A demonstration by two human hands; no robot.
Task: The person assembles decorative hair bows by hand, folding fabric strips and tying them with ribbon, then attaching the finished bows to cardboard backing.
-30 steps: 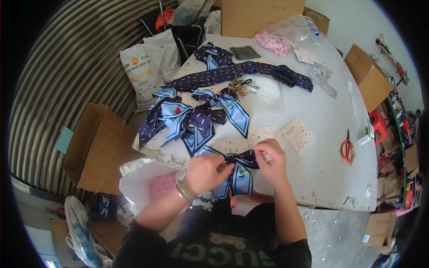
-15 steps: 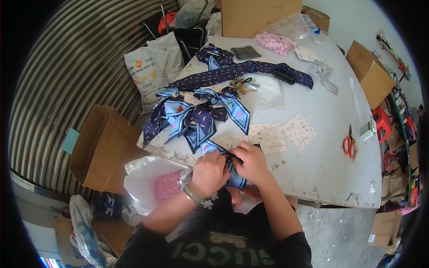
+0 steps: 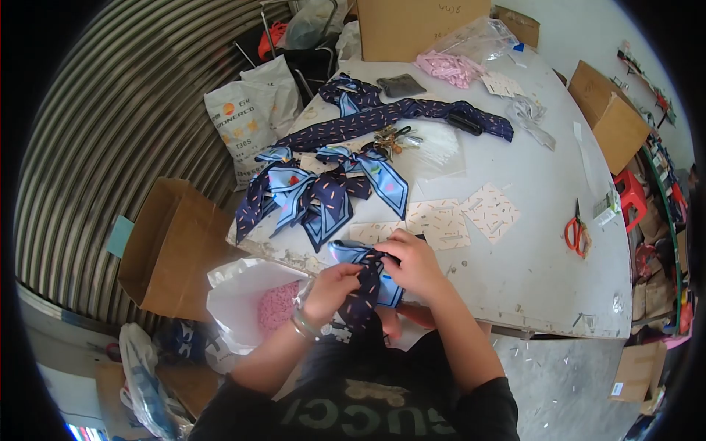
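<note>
At the table's near edge, a navy and light-blue patterned scarf is between my two hands. My left hand pinches its dark part. My right hand is closed on the gathered middle, its fingertips partly hidden by cloth. Light-blue folds stick out above and below the right hand, and a dark end hangs over the edge. Just beyond lie several tied scarves in a heap. Patterned cards with slots lie flat beyond my right hand.
A long navy fabric strip and metal clips lie farther back. Orange-handled scissors rest at the right. A white bag of pink bits stands below the left edge, near an open carton. A large carton stands behind.
My left hand has moved slightly left and down, away from the right hand, drawing out the scarf's dark part. The right hand stays nearly in place.
</note>
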